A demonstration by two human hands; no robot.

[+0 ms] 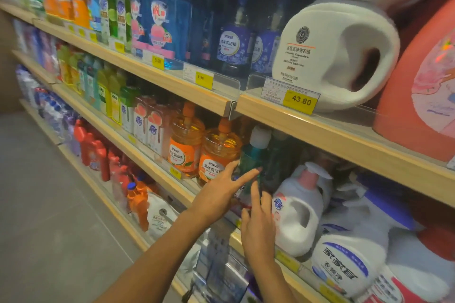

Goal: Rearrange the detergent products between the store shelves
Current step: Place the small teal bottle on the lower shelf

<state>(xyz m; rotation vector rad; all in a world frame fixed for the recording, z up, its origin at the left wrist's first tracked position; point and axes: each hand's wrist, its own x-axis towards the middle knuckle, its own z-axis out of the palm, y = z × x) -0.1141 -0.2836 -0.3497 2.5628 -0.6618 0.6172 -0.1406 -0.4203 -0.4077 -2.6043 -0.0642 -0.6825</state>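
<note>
Shelving point(307, 125) runs from the upper left of the frame to the lower right, several tiers deep, packed with detergent. Upper tier at right: a white capsule jug point(327, 56) above a 43.80 price tag point(300, 101). Middle tier, centre of frame: two orange dish-liquid jugs point(219, 152), then a teal bottle with a white cap point(253, 152), then a white jug with a pink pump point(298, 206) to its right.

Step in hand, as judged: reach toward the teal bottle; no product is lifted yet.

Left hand point(219, 194): open, fingers point(248, 174) spread, tips at or just touching the lower front of the teal bottle, beside the nearer orange jug. Contact cannot be confirmed through motion blur.

Right hand point(258, 224): open, empty, index finger raised just below the bottle and just left of the white pump jug.

Next move calls for closing both hands around the bottle's body and drawing it forward clear of the upper shelf's lip without knocking its neighbours.
</note>
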